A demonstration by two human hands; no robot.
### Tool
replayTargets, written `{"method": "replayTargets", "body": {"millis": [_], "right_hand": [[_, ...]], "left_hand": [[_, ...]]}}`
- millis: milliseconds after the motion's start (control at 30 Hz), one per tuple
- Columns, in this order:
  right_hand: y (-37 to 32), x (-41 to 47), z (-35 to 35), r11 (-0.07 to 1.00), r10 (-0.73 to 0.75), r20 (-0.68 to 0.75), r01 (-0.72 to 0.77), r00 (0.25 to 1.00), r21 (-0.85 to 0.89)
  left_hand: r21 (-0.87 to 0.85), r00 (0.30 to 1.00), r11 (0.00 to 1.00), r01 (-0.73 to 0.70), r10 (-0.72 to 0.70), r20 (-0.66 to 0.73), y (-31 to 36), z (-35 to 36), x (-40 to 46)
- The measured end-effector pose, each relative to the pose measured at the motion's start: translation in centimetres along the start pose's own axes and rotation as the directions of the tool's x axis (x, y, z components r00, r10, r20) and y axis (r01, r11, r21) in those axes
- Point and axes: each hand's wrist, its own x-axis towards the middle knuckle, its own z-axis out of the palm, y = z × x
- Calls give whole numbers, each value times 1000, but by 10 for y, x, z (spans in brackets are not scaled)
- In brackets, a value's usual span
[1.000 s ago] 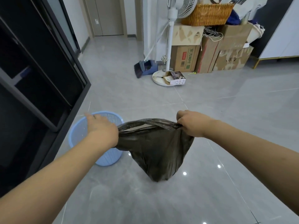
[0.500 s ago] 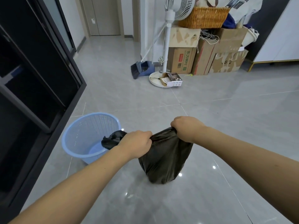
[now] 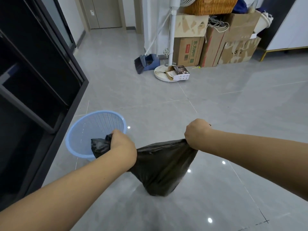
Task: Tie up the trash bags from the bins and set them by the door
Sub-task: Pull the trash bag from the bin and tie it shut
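A black trash bag hangs above the grey tiled floor, its rim stretched flat between my two fists. My left hand grips the bag's left corner, and a bunched tail of plastic sticks out past the fist over the bin. My right hand is closed on the right corner, a little higher. The light blue mesh bin stands on the floor at the left, with no liner in it. A closed door is at the far end of the hallway.
A tall black cabinet runs along the left, close beside the bin. Ahead stand a white pedestal fan with a small box on its base, a broom and dustpan, and stacked cardboard boxes. Open floor lies to the right.
My hands came together, gathering the bag's mouth shut, and have now pulled apart again, stretching the rim taut. The left hand has taken a twisted corner whose tail pokes out.
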Motion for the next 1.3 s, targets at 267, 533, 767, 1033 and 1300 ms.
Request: {"method": "replayTargets", "body": {"millis": [267,533,767,1033,1300], "right_hand": [[4,-6,-17,953,-224,645,26,730,302],[25,18,8,-756,-578,-291,-366,763,543],[-13,45,-13,-986,-157,-130,-147,979,80],[-41,56,-5,-978,-183,-138,-165,973,130],[-72,52,-1,-814,-455,-283,-266,844,516]], "left_hand": [[-541,997,839,-49,76,28,-8,23,-5],[-502,965,862,76,-190,-180,-14,38,-13],[-261,1000,965,0,6,21,27,7,-23],[-236,949,929,-285,238,-208,23,-16,-48],[-678,938,693,-246,-4,-345,-36,-13,-46]]}}
